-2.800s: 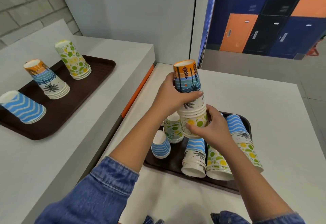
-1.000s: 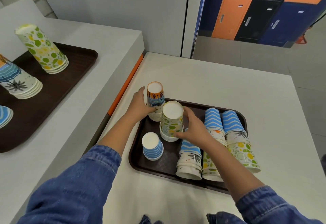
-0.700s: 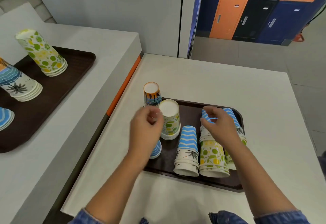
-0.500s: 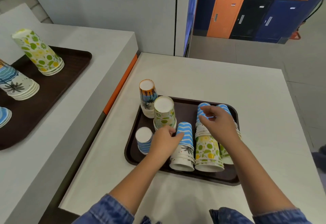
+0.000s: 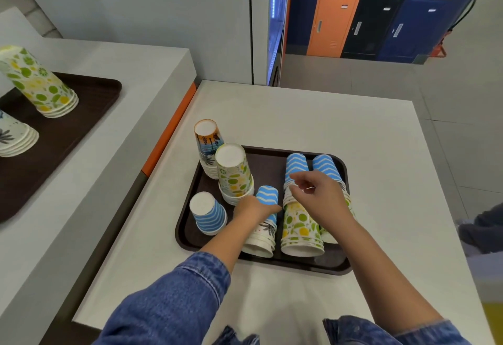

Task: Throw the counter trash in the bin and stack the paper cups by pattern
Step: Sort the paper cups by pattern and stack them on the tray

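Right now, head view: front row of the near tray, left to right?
Single blue striped cup → left hand gripping mixed stack with blue wave top → citrus-bottomed stack under right hand.

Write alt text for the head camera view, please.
Two bare hands reach into a brown tray of upturned patterned paper cups; the left hand wraps a mixed stack, the right hand hovers over another.

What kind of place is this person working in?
Probably a staff break area or canteen corner: orange and blue lockers line the far wall, and grey serving counters hold brown trays of patterned paper cups.
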Available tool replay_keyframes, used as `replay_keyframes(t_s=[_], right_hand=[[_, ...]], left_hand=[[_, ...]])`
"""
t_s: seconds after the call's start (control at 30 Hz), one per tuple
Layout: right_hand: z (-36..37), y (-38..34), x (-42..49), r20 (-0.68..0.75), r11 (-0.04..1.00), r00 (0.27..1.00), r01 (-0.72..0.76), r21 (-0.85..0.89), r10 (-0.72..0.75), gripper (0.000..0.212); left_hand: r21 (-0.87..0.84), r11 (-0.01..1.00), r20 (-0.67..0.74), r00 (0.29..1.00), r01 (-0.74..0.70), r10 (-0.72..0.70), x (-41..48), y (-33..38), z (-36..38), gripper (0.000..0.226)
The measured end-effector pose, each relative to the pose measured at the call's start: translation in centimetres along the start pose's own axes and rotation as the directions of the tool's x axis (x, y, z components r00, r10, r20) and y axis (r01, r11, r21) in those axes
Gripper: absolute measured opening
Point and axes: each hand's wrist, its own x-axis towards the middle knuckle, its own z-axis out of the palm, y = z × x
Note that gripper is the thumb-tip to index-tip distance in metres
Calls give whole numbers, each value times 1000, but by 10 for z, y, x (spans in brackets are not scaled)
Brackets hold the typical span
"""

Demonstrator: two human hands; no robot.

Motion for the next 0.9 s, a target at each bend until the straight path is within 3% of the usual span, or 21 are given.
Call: replay_keyframes(t_s=[0.27, 0.43, 0.63, 0.7, 0.77, 0.9], right_hand=[[-4, -2, -20, 198, 976, 956, -212, -53, 219, 31], [-4, -3, -36, 291, 946, 900, -314, -81, 324, 50], [-5, -18, -41, 411, 894, 852, -418, 161, 324, 93], [-7, -28, -40, 496, 868, 819, -442, 227, 288, 86], [-8, -39, -39, 560, 831, 794, -464, 307, 236, 64], [-1, -49, -36, 595, 777, 784, -482, 404, 177, 39]], left_hand=[[-291, 957, 22, 1000, 7, -1, -10, -3, -18, 64], [-418, 908, 86, 994, -24, 65, -36, 7, -33, 79], [-552, 811, -12, 974, -194, 225, -71, 27, -63, 45], [-571, 788, -47, 967, -232, 250, -80, 32, -71, 44], [-578, 771, -77, 959, -267, 274, -86, 33, -77, 42], [-571, 754, -153, 945, -324, 289, -92, 29, -85, 35]])
